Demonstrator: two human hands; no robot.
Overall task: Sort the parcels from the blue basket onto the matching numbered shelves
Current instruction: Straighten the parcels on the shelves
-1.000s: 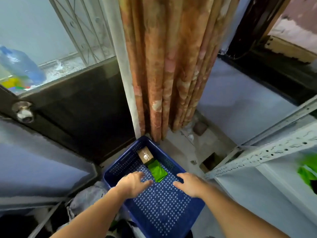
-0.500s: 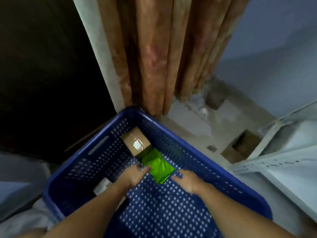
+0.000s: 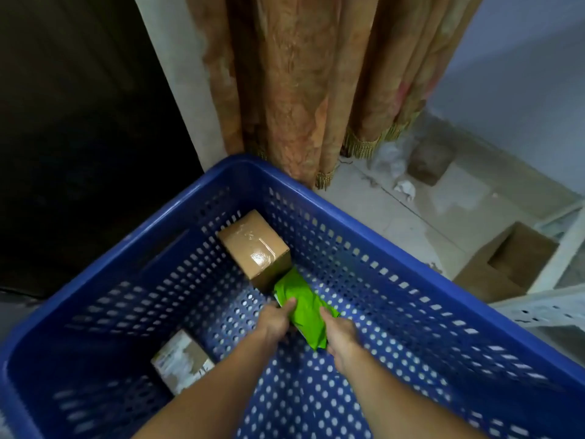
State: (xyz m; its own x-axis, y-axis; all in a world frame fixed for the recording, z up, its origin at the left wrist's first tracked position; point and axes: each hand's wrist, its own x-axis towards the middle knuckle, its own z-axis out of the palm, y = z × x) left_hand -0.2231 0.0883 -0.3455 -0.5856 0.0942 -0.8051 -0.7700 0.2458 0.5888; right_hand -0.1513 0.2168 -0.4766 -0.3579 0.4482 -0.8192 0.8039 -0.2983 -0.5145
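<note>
Green parcel (image 3: 305, 307) in the blue basket (image 3: 395, 245): our left hand (image 3: 274, 319) and right hand (image 3: 340, 335), hovering a moment ago, now grip it, ready to lift.

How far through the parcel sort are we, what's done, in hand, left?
Done: nothing shelved can be confirmed; no numbered shelf face is visible, only a rack corner. In hand: left hand and right hand grip the green parcel, low inside the blue basket. Left: the taped brown box at the far corner and a second box near the left forearm, plus shelving the green one.
</note>
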